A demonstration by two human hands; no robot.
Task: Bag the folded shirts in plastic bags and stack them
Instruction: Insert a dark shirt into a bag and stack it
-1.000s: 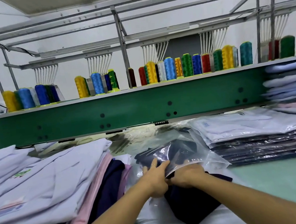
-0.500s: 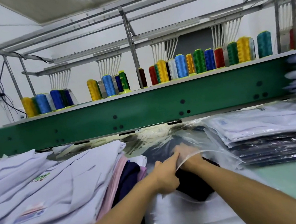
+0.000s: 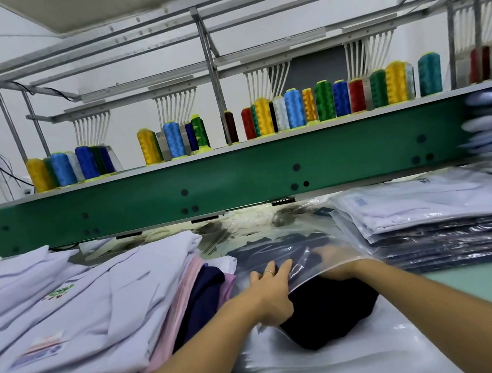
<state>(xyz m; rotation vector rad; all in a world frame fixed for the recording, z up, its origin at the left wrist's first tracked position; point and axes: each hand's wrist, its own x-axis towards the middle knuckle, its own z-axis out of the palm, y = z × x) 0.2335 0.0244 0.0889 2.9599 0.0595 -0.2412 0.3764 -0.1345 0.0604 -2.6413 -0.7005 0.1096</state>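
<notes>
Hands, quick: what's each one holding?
Left hand: grips the clear plastic bag by its mouth.
Right hand: inside bag, on folded dark navy shirt; grip unclear.

Forearms [image 3: 197,349]: two, bare up to the lower frame edge. Left hand [image 3: 271,292]: one thin, gold-toned ring [image 3: 269,272] on a finger. Right hand [image 3: 330,256]: detail blurred.

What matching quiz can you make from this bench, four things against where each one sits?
Things:
1 right hand
2 dark shirt
3 bagged stack
4 thread spools

Places:
A above the green beam
B inside the clear bag
C partly in the bag's mouth
D at the table's right side

Pairs: 1-B, 2-C, 3-D, 4-A
</notes>
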